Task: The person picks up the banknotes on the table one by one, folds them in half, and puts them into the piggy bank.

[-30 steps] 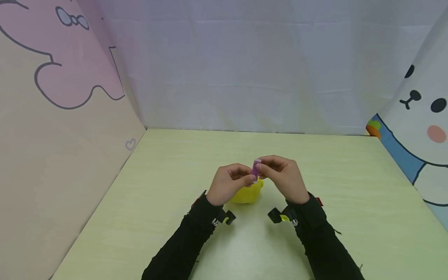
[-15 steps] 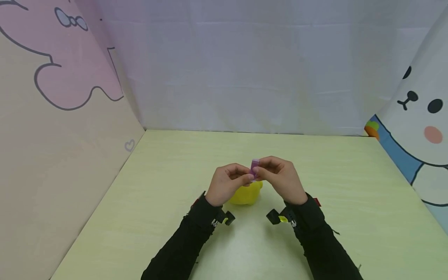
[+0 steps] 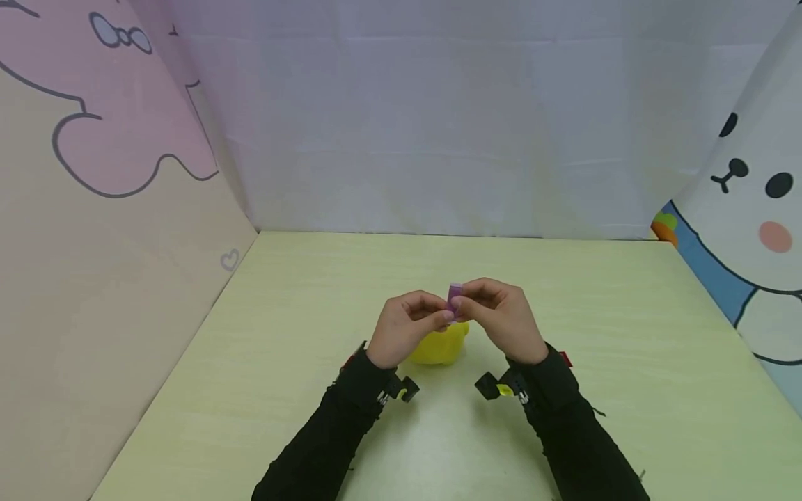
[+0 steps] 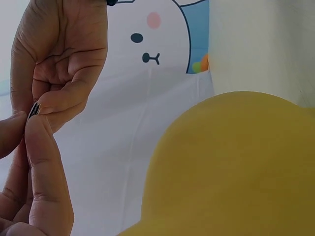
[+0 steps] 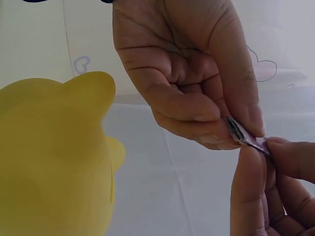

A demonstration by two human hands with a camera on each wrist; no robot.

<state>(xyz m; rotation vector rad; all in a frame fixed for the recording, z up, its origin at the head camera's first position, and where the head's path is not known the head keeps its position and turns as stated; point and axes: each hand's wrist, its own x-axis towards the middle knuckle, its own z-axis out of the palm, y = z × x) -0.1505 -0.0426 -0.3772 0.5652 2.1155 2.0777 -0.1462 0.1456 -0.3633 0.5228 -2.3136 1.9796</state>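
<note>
A small purple folded piece of paper (image 3: 454, 295) stands upright between my two hands, over the table. My left hand (image 3: 406, 327) pinches its lower end between thumb and fingers. My right hand (image 3: 506, 319) pinches it higher up, from the other side. In the right wrist view, the layered edge of the folded paper (image 5: 238, 132) shows at the fingertips; the left wrist view gives only a thin sliver of it. Behind and below the hands sits a smooth yellow rounded figure (image 3: 438, 348), partly hidden by my left hand. Ear-like bumps show on the yellow figure (image 5: 54, 157) in the right wrist view.
The pale yellow-green table (image 3: 301, 299) spreads around the hands. A white curtain (image 3: 438, 125) hangs along its back edge. Printed cartoon panels border it, the pink and cream panel (image 3: 138, 278) on the left and the white animal panel (image 3: 745, 229) on the right.
Both hands keep their pinch on the folded purple paper. It has tipped slightly more upright, and the hands appear a touch further left as the head view shifts a little.
</note>
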